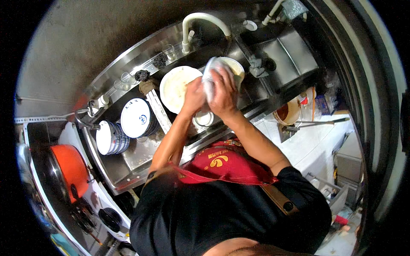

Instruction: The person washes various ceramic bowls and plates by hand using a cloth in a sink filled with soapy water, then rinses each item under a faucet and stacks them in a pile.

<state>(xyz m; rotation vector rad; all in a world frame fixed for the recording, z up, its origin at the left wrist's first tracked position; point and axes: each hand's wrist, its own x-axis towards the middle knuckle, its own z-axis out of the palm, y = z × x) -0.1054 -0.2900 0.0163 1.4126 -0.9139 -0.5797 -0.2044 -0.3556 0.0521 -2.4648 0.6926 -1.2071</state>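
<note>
My left hand [194, 96] grips the near left edge of a white dish [209, 78], which is tilted up on its side and blurred. Across the dish's right side lie the bent fingers of my right hand [224, 92]; whether a cloth is under them is unclear. Below and to the left is a round white basin [177, 86] of cloudy, foamy liquid. Partly behind my right hand stands a pale round container [236, 66]. A small white cup [204, 119] sits between my wrists, near the front of the steel sink [253, 91].
Stacked white-and-blue bowls [136, 116] and smaller stacked bowls [108, 137] stand left. A white faucet [205, 17] arches behind. Scouring pads [142, 75] and glasses [122, 84] line the back ledge. An orange pot [70, 172] is far left; a bucket [288, 110] stands right.
</note>
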